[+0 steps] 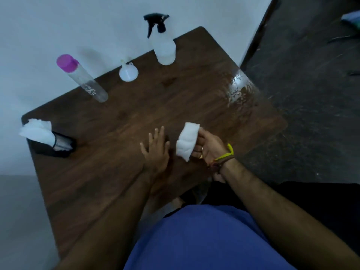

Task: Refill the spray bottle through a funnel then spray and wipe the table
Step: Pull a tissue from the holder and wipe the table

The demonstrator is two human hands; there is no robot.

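Observation:
My right hand (208, 147) grips a folded white tissue (187, 142) just above the middle of the brown wooden table (116, 182). My left hand (156, 151) lies flat on the table beside it, fingers spread, holding nothing. A translucent spray bottle (163, 45) with a black trigger head stands at the far edge. A small white funnel (128, 72) sits upside down to its left. A clear tall bottle (85, 80) with a pink cap stands further left. Sprayed droplets (238, 88) glisten on the table's right side.
A black holder (52, 148) with white tissues (38, 130) sticking out sits at the table's left corner. A white wall runs behind the table. Dark floor (311, 94) lies to the right of the table edge. My blue shirt fills the bottom.

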